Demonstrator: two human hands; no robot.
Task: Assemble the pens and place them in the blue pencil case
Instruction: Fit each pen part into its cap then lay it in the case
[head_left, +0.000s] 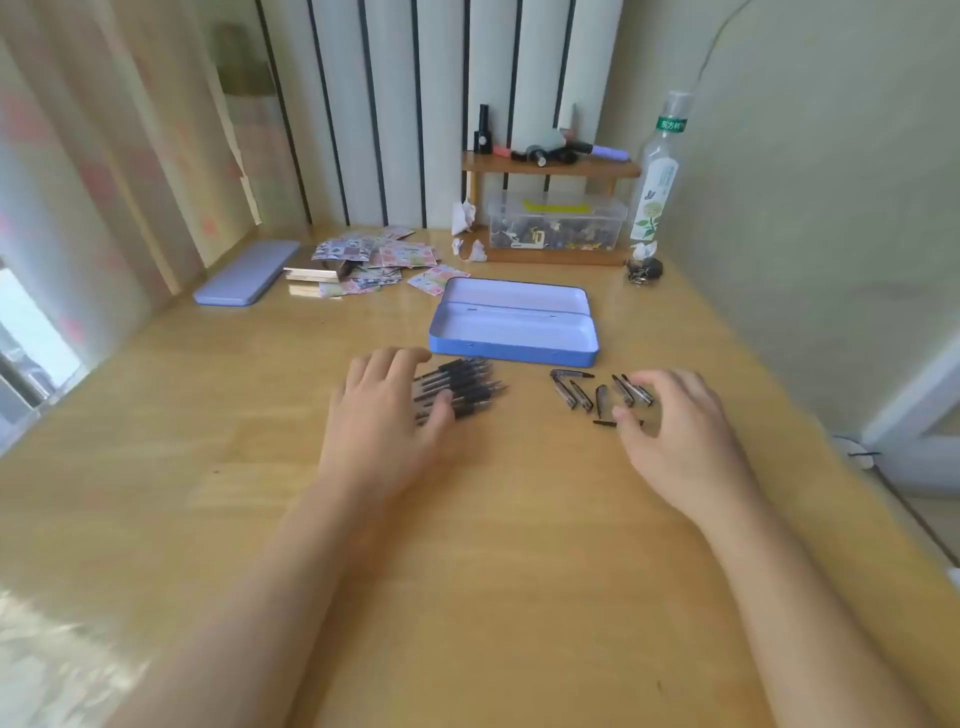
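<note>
Now | left hand (384, 415) flat on pens (462, 389) | right hand (675, 431) spread over caps (597, 395)

Left grip (387, 415) flat, right grip (675, 415) curled.

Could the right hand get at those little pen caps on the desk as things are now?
Probably yes. The right hand hangs open right beside the scattered pen caps, its fingertips already at the nearest ones, and nothing lies between. The open blue pencil case sits behind them, out of the way.
</note>
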